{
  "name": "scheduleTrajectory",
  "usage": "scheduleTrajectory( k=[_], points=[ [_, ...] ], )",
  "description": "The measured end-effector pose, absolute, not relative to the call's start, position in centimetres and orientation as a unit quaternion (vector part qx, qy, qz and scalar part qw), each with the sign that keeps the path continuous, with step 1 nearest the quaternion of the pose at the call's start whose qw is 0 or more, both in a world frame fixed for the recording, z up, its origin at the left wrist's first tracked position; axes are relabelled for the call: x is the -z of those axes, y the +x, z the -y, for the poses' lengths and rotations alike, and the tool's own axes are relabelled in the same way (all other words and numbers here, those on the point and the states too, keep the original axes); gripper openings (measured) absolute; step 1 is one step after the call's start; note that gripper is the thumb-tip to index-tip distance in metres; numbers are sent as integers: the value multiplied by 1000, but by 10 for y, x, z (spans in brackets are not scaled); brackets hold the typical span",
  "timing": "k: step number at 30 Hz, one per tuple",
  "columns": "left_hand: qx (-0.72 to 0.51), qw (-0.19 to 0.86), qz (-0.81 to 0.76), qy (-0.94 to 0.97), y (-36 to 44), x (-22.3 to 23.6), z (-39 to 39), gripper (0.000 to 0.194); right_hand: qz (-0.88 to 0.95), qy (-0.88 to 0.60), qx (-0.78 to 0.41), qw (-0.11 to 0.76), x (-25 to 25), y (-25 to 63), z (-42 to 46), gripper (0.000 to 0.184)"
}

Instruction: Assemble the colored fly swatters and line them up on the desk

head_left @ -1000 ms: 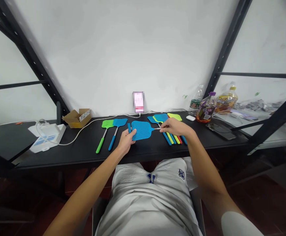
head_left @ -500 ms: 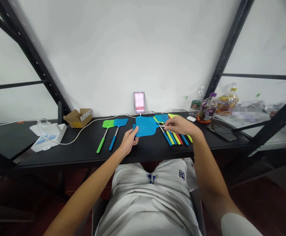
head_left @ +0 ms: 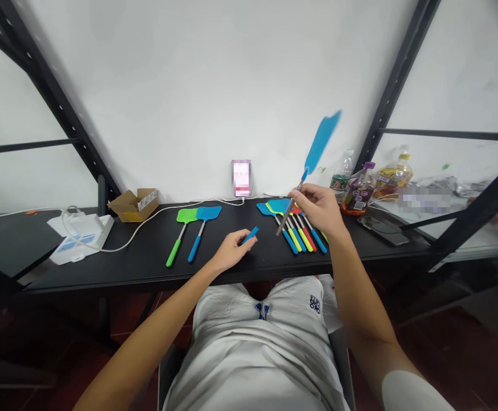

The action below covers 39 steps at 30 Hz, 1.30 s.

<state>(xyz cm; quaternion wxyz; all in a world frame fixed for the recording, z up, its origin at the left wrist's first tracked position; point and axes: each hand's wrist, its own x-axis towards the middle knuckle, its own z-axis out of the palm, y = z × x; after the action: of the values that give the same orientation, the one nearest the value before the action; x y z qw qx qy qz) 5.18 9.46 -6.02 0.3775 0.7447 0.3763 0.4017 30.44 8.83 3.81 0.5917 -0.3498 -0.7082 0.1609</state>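
While aloft, blue flyswatter (head_left: pixel 320 142) above bench edge (head_left: pixel 103 283)

The right hand (head_left: pixel 317 209) pinches the bare metal shaft (head_left: pixel 294 204) of a blue fly swatter (head_left: pixel 320 142), its mesh head raised and tilted. The left hand (head_left: pixel 229 253) holds a short blue plastic handle (head_left: pixel 251 234), well apart from the shaft. Below the right hand, more swatters (head_left: pixel 295 235) lie side by side on a black table (head_left: pixel 116 268), left of which rest a green swatter (head_left: pixel 187 215) and a blue swatter (head_left: pixel 209 213).
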Motion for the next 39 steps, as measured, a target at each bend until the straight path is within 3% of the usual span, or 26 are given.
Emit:
scheduleTrajectory(
  k=[10, 28, 35, 39],
  points=[
    [-404, 362, -371, 754, 52, 60, -95, 34, 692, -332, -252, 589, -37, 291, -87, 40],
    [-409, 380, -358, 749, 53, 53, -88, 35, 703, -324, -299, 558, -33, 291, -94, 46],
    [-404, 344, -354, 770, 51, 54, -89, 33, 780, -327, -293, 446, -24, 273, -85, 36],
    [-410, 321, -350, 779, 50, 56, -91, 31, 802, -294, -293, 429, -18, 265, -89, 37]
  ],
)
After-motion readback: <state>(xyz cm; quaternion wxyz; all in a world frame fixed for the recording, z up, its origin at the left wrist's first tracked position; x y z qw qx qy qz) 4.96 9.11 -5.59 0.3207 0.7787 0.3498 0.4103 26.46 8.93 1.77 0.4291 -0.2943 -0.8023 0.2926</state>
